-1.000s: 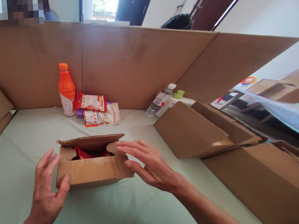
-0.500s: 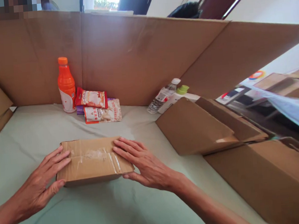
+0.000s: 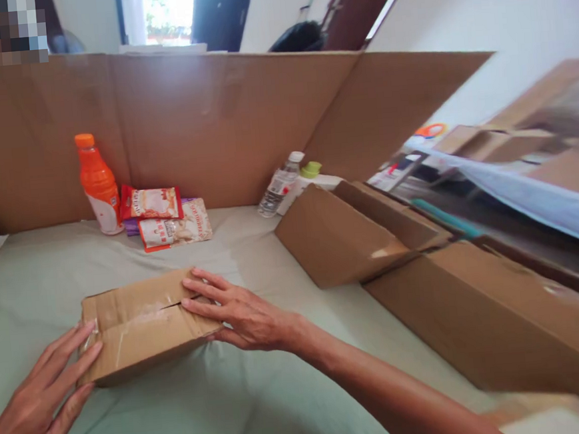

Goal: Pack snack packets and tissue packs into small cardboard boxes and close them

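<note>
A small cardboard box (image 3: 138,329) lies on the pale green tabletop (image 3: 224,409) with its top flaps folded down and old clear tape across them. My right hand (image 3: 237,315) rests flat on the box's right end, fingers stretched over the flap seam. My left hand (image 3: 38,404) lies against the box's left end, fingers spread and touching its corner. Neither hand grips anything.
An orange drink bottle (image 3: 97,185) and two snack packets (image 3: 169,220) sit at the back by a tall cardboard wall (image 3: 212,129). A clear water bottle (image 3: 280,185) leans further right. Larger flattened cardboard boxes (image 3: 361,238) lie to the right.
A second ago the box's flaps stood open with red packets showing inside; both hands pressed them closed. Since then the view has swung right and the box sits lower left.
</note>
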`<move>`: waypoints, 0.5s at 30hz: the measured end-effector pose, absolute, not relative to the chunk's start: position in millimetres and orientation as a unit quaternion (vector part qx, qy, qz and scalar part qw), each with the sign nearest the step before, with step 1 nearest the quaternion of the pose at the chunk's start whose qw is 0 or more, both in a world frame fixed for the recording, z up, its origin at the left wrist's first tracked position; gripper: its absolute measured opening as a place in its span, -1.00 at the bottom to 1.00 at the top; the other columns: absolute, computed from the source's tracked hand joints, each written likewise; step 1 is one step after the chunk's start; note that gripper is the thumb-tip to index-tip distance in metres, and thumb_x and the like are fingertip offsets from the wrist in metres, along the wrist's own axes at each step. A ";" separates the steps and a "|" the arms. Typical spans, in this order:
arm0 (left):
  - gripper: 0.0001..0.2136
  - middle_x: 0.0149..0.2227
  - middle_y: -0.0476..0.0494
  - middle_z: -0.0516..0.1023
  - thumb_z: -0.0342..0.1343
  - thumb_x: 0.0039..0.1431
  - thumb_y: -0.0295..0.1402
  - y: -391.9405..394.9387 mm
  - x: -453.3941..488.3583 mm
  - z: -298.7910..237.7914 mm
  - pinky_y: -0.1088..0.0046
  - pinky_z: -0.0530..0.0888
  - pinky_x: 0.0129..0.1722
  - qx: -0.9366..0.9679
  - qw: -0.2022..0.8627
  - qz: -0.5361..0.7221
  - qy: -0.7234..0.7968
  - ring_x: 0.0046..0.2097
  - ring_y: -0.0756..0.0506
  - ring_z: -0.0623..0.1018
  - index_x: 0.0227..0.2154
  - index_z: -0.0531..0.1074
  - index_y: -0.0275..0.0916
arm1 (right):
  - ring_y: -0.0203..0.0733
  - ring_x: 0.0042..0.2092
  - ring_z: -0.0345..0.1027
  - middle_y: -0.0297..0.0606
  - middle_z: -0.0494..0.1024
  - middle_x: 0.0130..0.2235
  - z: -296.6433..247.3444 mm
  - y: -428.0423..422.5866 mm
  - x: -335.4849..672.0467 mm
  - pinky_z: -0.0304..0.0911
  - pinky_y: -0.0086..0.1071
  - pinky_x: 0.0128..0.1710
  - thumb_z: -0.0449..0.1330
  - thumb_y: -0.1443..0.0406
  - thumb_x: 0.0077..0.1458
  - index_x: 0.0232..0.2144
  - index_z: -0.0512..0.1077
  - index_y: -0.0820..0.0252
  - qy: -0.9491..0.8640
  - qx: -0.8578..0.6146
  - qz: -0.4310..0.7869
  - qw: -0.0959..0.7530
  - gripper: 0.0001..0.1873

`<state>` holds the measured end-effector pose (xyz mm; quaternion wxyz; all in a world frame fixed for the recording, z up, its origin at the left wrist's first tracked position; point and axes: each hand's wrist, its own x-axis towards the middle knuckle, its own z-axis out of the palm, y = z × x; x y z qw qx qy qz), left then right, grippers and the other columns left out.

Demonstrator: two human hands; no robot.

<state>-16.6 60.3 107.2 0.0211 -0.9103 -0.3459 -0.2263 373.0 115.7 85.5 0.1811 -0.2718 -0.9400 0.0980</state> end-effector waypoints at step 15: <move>-0.70 0.22 -0.26 0.46 0.00 0.32 -0.51 128.9 338.9 97.0 0.24 0.46 0.22 -0.976 -0.113 -0.186 -0.007 0.30 -0.16 0.39 0.05 0.45 -0.22 | 0.17 0.38 0.09 -0.15 0.26 0.36 57.2 -136.6 562.1 0.29 0.14 0.22 0.04 0.19 0.35 0.41 0.07 -0.09 -0.658 -0.705 -0.144 0.223 -0.37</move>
